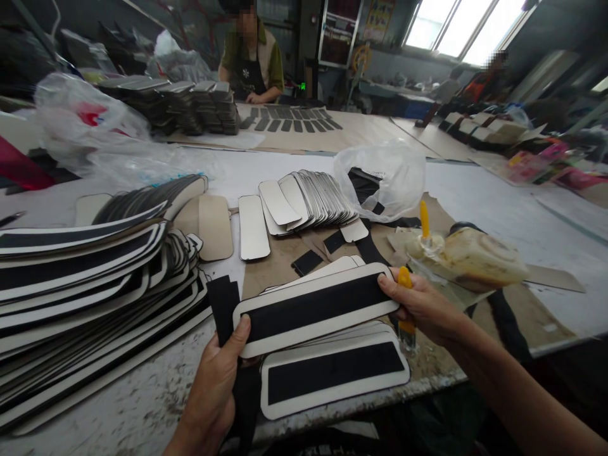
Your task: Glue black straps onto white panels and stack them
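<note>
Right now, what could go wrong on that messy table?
The right hand holds a brush along with the board, so its bristles might smear the lower board close by. The left hand holds black strips too, so one might slip. The uneven pile could slide if bumped.

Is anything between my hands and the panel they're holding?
Nothing visible at the thumbs: left hand and right hand both touch the panel. Black strips beside the left and yellow brush in the right may intervene underneath; that's hidden.
</note>
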A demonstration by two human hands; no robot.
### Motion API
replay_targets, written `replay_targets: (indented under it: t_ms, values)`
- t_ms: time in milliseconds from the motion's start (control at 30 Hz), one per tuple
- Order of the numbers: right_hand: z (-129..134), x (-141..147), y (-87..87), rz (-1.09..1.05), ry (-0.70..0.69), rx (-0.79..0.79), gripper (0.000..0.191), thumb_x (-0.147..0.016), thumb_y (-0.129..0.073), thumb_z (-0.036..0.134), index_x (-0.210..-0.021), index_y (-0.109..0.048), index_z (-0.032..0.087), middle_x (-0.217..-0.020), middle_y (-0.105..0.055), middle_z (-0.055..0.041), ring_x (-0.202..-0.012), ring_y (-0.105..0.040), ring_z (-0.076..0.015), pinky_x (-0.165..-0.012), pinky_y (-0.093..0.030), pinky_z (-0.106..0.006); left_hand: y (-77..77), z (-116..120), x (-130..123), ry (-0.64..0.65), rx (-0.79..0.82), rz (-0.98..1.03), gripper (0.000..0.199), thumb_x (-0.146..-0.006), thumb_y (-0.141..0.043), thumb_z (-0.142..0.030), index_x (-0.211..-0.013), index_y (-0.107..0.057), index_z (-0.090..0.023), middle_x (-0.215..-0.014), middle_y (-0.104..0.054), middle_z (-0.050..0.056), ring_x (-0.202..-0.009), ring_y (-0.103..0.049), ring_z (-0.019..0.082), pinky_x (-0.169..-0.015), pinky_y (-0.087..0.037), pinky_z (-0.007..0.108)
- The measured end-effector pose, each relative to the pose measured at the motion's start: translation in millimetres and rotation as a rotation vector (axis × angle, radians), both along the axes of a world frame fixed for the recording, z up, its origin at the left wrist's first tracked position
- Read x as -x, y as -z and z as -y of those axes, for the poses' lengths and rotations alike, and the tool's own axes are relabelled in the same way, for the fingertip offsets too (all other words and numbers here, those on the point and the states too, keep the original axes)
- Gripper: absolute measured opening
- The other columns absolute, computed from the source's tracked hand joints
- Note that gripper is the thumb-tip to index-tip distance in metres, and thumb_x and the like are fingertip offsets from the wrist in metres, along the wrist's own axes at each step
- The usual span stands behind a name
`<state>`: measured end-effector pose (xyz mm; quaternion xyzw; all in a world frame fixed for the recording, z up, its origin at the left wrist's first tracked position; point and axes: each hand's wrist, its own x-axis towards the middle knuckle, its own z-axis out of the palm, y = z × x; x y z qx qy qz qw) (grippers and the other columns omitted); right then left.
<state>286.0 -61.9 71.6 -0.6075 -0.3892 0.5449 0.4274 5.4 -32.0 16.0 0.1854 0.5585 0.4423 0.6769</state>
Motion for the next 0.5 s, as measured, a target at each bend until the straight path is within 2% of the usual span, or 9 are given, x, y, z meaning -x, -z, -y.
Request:
replay_targets:
  t_ms: [133,267,333,433,500]
  values:
    - [-1.4,-0.4,-1.9,-0.069,0.017,0.045,0.039,-0.077,-0.063,0.051,-0.074,-0.043,0.018,-0.055,-0.033,0.0087,-0.041,-0.023,-0.0023,-0.037,-0.016,-0.015,-2.2,-1.2,1.4,0.035,0.056,0.091,0.034,-0.066,-0.075,-0.029,-0.096,-0.063,-0.017,-0.066,-0.062,0.001,-0.048,-0.056,0.014,-0.045,-0.048,0.023]
    - [-1.9,-1.7,1.5,0.048,0.019,0.034,0.041,-0.077,-0.061,0.054,-0.072,-0.042,0.018,-0.053,-0.033,0.0083,-0.043,-0.024,-0.0032,-0.038,-0.016,-0.016,-4.1,-1.1,0.0,0.043,0.018,0.068,0.036,-0.068,-0.074,-0.040,-0.091,-0.063,-0.015,-0.064,-0.059,0.001,-0.046,-0.051,0.012,-0.045,-0.045,0.022]
    - [-1.2,-2.6,3.6,0.147,0.021,0.038,0.043,-0.077,-0.060,0.056,-0.070,-0.041,0.018,-0.052,-0.033,0.0078,-0.044,-0.025,-0.0042,-0.038,-0.018,-0.017,-4.5,0.0,0.0,0.055,-0.046,0.047,0.036,-0.070,-0.069,-0.048,-0.079,-0.062,-0.014,-0.061,-0.056,0.000,-0.046,-0.047,0.010,-0.043,-0.042,0.020]
    - [-1.5,-4.3,6.8,0.230,0.030,0.073,0.044,-0.076,-0.060,0.058,-0.069,-0.041,0.019,-0.051,-0.034,0.0073,-0.044,-0.026,-0.0056,-0.039,-0.020,-0.018,-3.5,1.5,2.6,0.116,-0.094,0.040,0.049,-0.075,-0.057,-0.060,-0.058,-0.052,-0.014,-0.050,-0.046,-0.001,-0.043,-0.038,0.008,-0.040,-0.034,0.017]
    - [-2.7,-5.3,8.9,0.243,0.050,0.093,0.044,-0.075,-0.060,0.059,-0.069,-0.041,0.020,-0.051,-0.033,0.0073,-0.044,-0.026,-0.0064,-0.038,-0.021,-0.018,-1.9,2.4,6.2,0.145,-0.102,0.053,0.053,-0.076,-0.053,-0.063,-0.055,-0.049,-0.015,-0.048,-0.042,-0.002,-0.043,-0.036,0.007,-0.040,-0.032,0.017]
